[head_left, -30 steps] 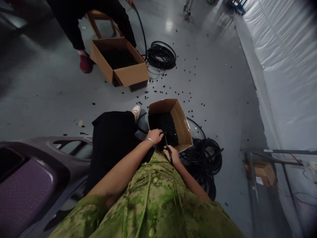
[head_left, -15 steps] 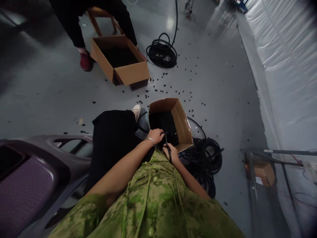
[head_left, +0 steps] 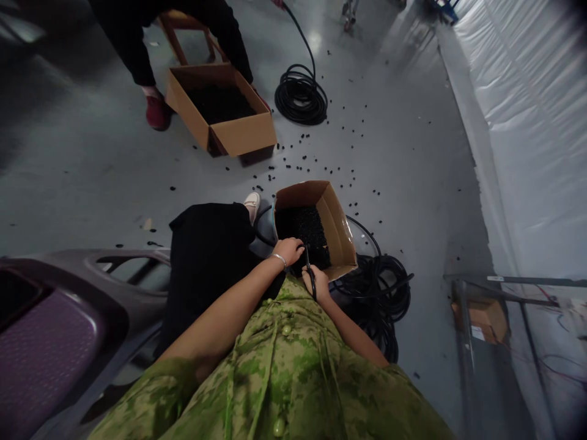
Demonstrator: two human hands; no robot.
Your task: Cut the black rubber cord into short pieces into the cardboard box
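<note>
My left hand, with a bracelet at the wrist, is closed on a black hose just over the near side of a cardboard box. Scissors with black handles are in my right hand. Their blades point away from me and meet the hose by my left fingertips. Many small black cut pieces cover the bottom of the box. Beside it on the right lies a loose coil of black hose, from which a strand curves behind the box.
Across from me a person in dark trousers sits on a wooden stool, a second cardboard box of black pieces between their feet. Another hose coil lies nearby. Small black bits dot the floor. A purple-seated chair stands at left.
My hands, the scissors and the hose between them look almost unmoved. The strand rising from the far coil has swung left, and part of the other person's hand now shows at its top.
</note>
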